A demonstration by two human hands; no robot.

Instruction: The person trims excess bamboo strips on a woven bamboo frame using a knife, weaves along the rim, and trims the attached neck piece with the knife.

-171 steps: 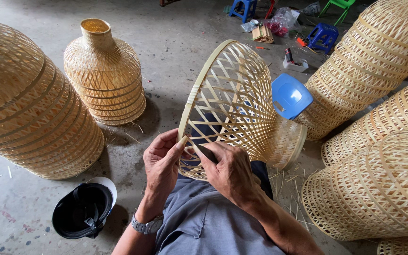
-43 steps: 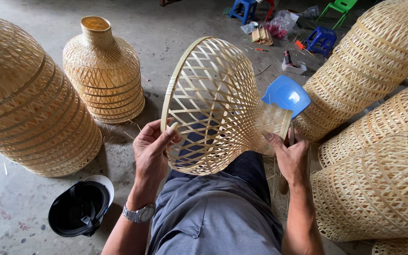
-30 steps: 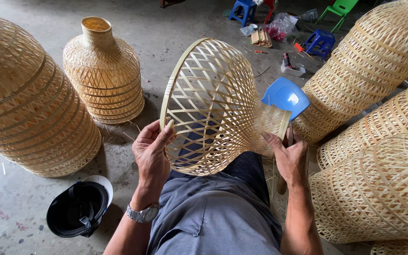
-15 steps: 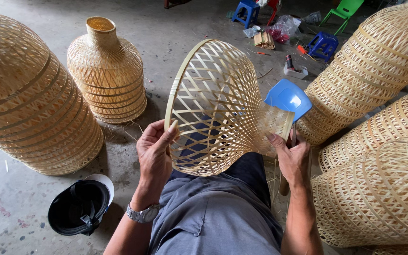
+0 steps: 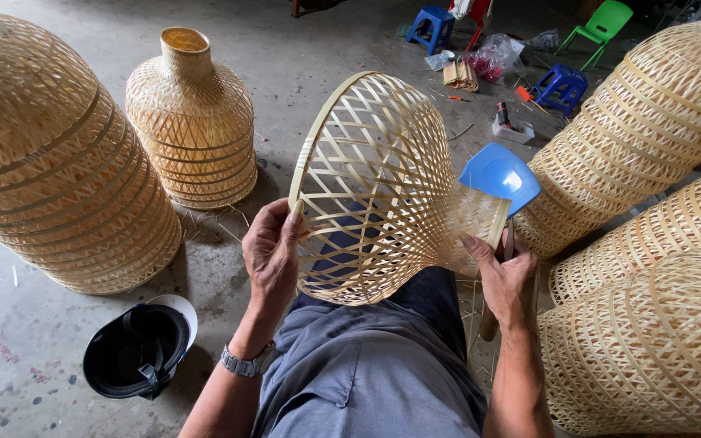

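Basically both hands hold the woven bamboo shade [image 5: 383, 186]: left hand [image 5: 273, 255] clasping rim, right hand [image 5: 503, 276] clasping neck; keep grips firm, turn slowly.

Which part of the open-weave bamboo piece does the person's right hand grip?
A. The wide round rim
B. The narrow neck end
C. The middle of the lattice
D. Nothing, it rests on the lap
B: the right hand closes around the narrow neck end of the woven bamboo piece, while the left hand holds its wide rim.
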